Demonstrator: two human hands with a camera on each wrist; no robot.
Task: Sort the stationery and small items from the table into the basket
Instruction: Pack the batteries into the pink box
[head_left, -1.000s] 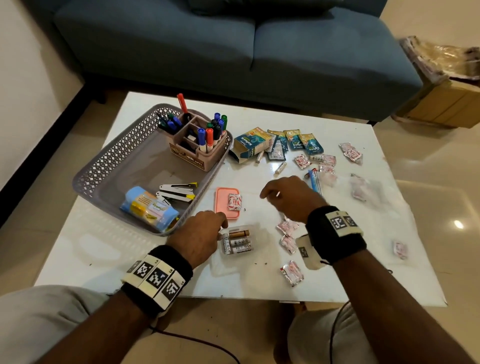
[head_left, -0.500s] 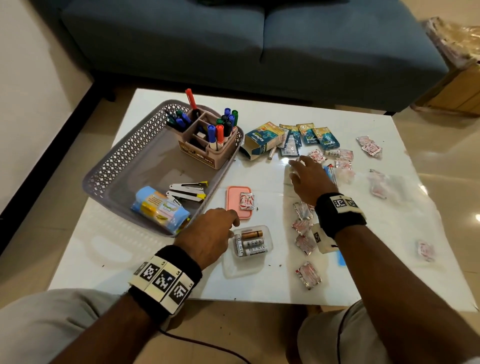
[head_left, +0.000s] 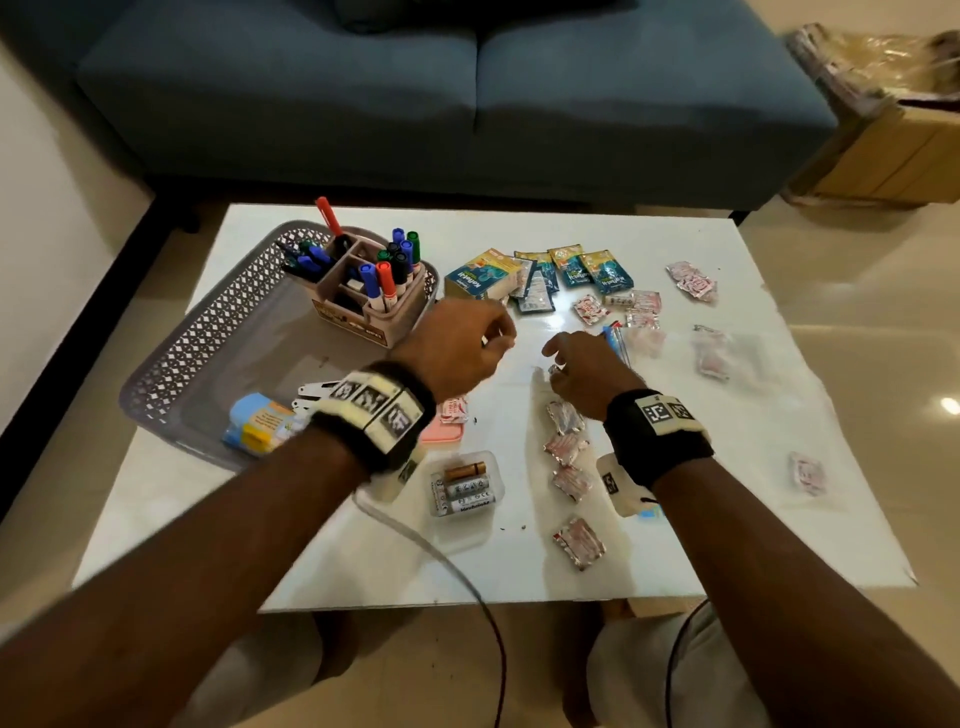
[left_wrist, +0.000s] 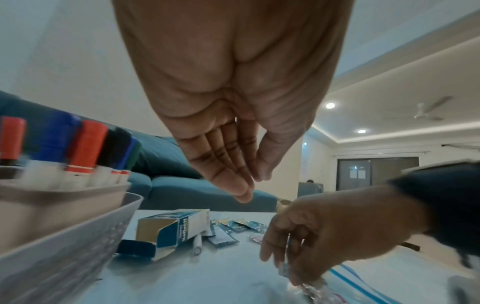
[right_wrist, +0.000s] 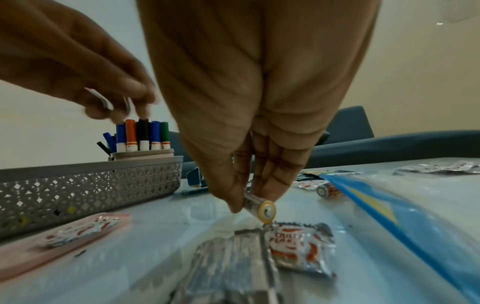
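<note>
My right hand (head_left: 558, 369) hovers low over the middle of the white table (head_left: 675, 561). Thumb and fingers pinch a yellow-ended battery (right_wrist: 259, 207), held just above a chilli-flakes sachet (right_wrist: 298, 244). My left hand (head_left: 498, 332) is raised above the table beside the grey lattice basket (head_left: 171, 358), close to the right hand. Its fingers (left_wrist: 233, 181) are straight and together with the thumb alongside, and nothing shows between them. The basket holds a marker caddy (head_left: 363, 306), a stapler (head_left: 311, 389) and a blue-yellow pack (head_left: 257, 423).
A clear case of batteries (head_left: 467, 488) and a pink lid (head_left: 441, 431) lie near the front. Several sachets (head_left: 563, 449) run down the middle, and more lie at the right. An open blue box (head_left: 480, 275), teal packets (head_left: 605, 273), another battery (right_wrist: 327, 191) and a zip bag (right_wrist: 376, 205) lie beyond.
My left hand lifted off the table by the battery case and moved up towards the right hand. My right hand drew back from the far items and now holds a battery.
</note>
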